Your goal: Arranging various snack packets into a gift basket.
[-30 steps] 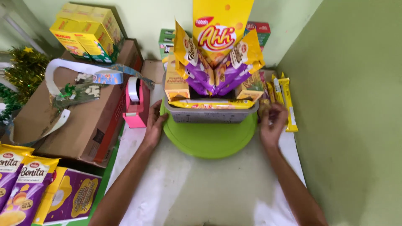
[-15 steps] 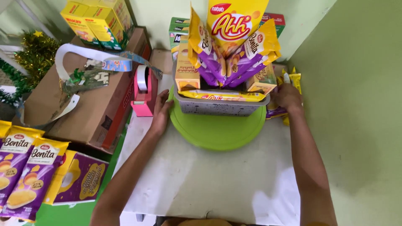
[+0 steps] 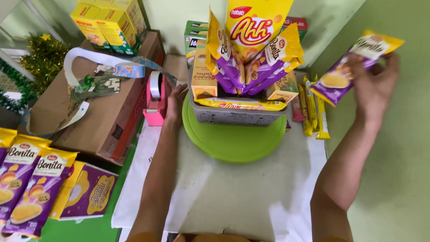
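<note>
Head cam: right hand (image 3: 374,85) just came up off the table pinching a purple-yellow snack packet (image 3: 354,60) in midair, while left hand (image 3: 175,104) stays open against the grey basket (image 3: 233,117) of snacks

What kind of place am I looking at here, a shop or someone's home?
Probably a home craft corner where snack gift towers get assembled, not a shop. Snack packets stand bunched in a grey basket on a green round tray, a pink tape dispenser sits beside it, and tinsel lies behind a cardboard box.
</note>
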